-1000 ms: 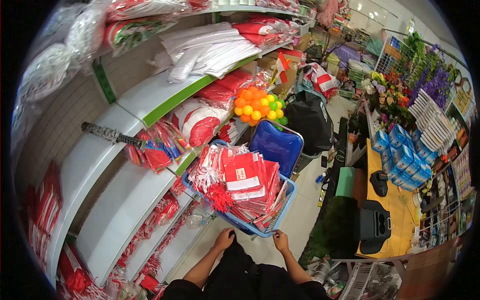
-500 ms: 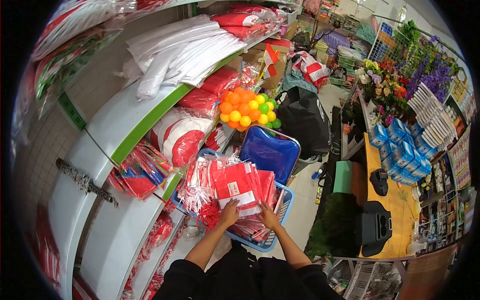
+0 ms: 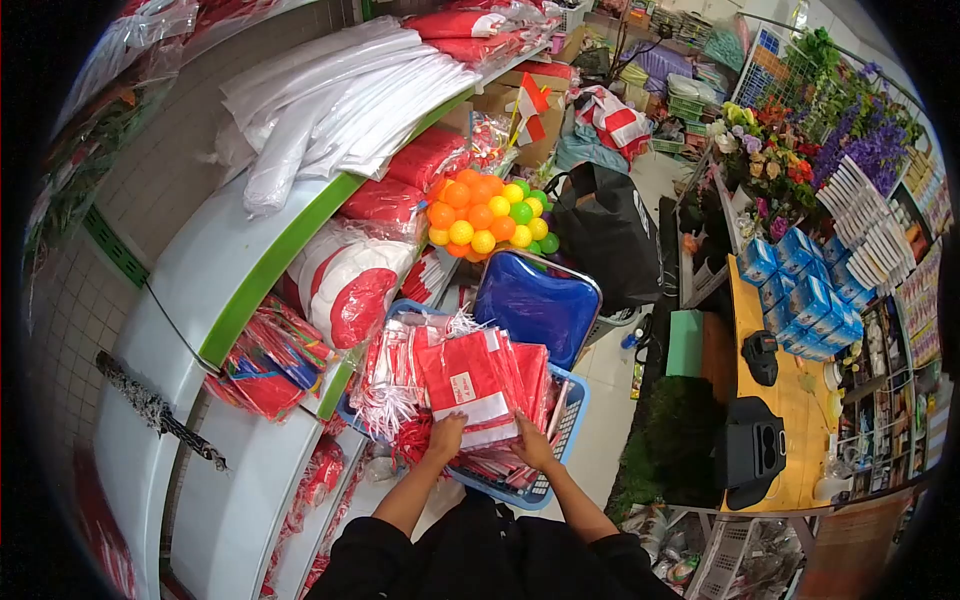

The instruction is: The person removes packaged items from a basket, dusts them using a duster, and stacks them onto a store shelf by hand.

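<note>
A flat plastic packet of red-and-white cloth (image 3: 462, 365), with a small white label, lies tilted on top of a full blue basket (image 3: 572, 420). My left hand (image 3: 447, 436) grips its near left corner. At the near right corner, my right hand (image 3: 533, 446) has its fingers closed on the edge. Under and beside the packet are more red-and-white packets (image 3: 534, 372), stacked slantwise. White tassels (image 3: 385, 412) and red fringe (image 3: 412, 440) spill over the basket's left side, close to my left hand.
Shelves (image 3: 285, 245) with wrapped red and white goods run along the left. Beyond the basket are a blue tray-like panel (image 3: 535, 305), colourful balls (image 3: 480, 215) and a black bag (image 3: 608, 235). A wooden table (image 3: 800, 420) with blue boxes (image 3: 815, 310) stands right.
Both hands have come slightly nearer to my body, and the left fingers now sit at the packet's near corner. The packet stays on the pile. The whole view has shifted a little.
</note>
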Demonstrator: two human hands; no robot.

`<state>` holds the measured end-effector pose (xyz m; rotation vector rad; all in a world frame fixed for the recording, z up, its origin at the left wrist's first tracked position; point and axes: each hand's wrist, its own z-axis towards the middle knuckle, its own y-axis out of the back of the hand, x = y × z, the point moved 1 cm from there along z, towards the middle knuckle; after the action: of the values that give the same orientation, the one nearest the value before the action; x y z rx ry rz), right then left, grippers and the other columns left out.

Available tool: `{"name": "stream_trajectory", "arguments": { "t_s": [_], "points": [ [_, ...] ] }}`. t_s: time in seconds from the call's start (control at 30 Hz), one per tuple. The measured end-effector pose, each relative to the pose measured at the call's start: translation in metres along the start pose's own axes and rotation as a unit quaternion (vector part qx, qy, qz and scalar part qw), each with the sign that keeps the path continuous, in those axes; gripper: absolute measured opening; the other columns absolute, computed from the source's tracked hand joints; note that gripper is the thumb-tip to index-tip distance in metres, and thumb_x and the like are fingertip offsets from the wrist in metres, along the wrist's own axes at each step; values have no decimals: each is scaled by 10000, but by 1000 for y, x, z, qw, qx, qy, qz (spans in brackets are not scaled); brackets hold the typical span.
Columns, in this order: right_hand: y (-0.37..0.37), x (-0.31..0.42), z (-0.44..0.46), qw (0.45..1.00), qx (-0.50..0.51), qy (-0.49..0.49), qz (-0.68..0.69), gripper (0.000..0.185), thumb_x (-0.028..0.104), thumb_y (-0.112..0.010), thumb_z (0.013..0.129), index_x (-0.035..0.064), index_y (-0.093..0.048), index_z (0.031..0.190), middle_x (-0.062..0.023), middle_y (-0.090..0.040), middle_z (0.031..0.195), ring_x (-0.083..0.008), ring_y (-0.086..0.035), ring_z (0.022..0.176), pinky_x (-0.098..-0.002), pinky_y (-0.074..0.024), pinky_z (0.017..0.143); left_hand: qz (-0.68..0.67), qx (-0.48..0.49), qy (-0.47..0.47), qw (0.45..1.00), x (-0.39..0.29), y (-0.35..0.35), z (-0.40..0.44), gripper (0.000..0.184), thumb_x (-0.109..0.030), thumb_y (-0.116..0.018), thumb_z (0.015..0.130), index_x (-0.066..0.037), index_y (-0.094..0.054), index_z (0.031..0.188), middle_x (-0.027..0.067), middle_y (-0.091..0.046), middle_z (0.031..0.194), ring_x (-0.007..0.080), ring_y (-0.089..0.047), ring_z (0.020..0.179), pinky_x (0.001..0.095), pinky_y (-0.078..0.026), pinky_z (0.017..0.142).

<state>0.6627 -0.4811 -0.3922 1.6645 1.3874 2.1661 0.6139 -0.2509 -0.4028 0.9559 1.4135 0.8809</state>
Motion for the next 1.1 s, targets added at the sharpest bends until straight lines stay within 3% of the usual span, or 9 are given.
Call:
{"name": "stream_trajectory", "arguments": {
  "t_s": [0.23, 0.43, 0.63, 0.67, 0.8, 0.83, 0.9, 0.93, 1.1],
  "points": [
    [-1, 4, 5, 996, -24, -67, 61, 698, 270, -617, 812, -20, -299, 1361, -247, -379, 1350, -348, -385, 1254, -376, -314, 1039, -60, 60, 90, 992, -29, 63, 4, 303, -58, -505, 774, -36, -613, 1057, 164, -611, 1080, 292, -598, 987, 398, -503, 790],
    [-2, 16, -13, 997, -29, -74, 0, 631, 344, -556, 848, 5, -351, 1340, -249, -394, 1334, -370, -376, 1251, -400, -303, 1041, 53, -126, -29, 990, -8, 11, -7, 361, -118, -526, 802, -27, -550, 1150, 178, -542, 1202, 293, -495, 1149, 383, -455, 898],
    [14, 23, -34, 998, 3, -56, -33, 564, 348, -526, 870, 37, -392, 1320, -237, -390, 1334, -379, -372, 1241, -412, -311, 1030, 80, 41, 75, 993, -6, 17, -22, 314, -81, -469, 800, -44, -610, 1078, 159, -640, 999, 311, -624, 938, 403, -519, 770],
    [8, 13, -34, 998, -55, -20, -16, 535, 344, -516, 879, 21, -421, 1295, -229, -458, 1276, -363, -447, 1177, -400, -338, 1008, 55, -3, 88, 995, -17, 30, -25, 318, -48, -445, 787, -70, -635, 1042, 147, -658, 904, 323, -652, 810, 420, -532, 705],
    [7, 12, -37, 974, -77, -123, 173, 565, 442, -405, 930, 2, -406, 1283, -220, -570, 1131, -343, -543, 1073, -421, -386, 978, -46, -140, 103, 984, -50, 65, -38, 329, -19, -450, 784, -85, -642, 1043, 127, -654, 972, 314, -645, 844, 419, -525, 734],
    [6, 21, -44, 913, -51, -186, 360, 583, 470, -372, 930, 15, -387, 1294, -243, -534, 1167, -370, -531, 1082, -455, -379, 983, -74, -169, 73, 980, -59, 72, -46, 329, -14, -448, 788, -78, -640, 1048, 123, -651, 992, 312, -642, 861, 414, -523, 749],
    [6, 39, -52, 680, 12, -286, 674, 620, 525, -306, 930, 41, -350, 1315, -288, -460, 1239, -424, -507, 1100, -522, -365, 994, -127, -233, 11, 964, -76, 89, -62, 330, -6, -445, 796, -65, -635, 1058, 115, -646, 1032, 306, -636, 895, 403, -519, 778],
    [6, 47, -53, 619, 35, -300, 724, 726, 611, -262, 897, 48, -259, 1356, -314, -421, 1262, -466, -481, 1115, -587, -365, 974, -164, -237, -21, 957, -83, 96, -75, 352, 36, -451, 773, -41, -627, 1068, 106, -626, 1101, 290, -605, 1000, 382, -500, 845],
    [28, 87, -60, 507, 101, -142, 844, 800, 666, -346, 843, 49, -304, 1351, -257, -415, 1306, -418, -463, 1162, -553, -374, 982, -122, -271, -162, 941, -111, 135, -131, 386, 79, -517, 709, -64, -643, 1045, 76, -572, 1210, 266, -513, 1158, 376, -468, 913]
  ]
}}
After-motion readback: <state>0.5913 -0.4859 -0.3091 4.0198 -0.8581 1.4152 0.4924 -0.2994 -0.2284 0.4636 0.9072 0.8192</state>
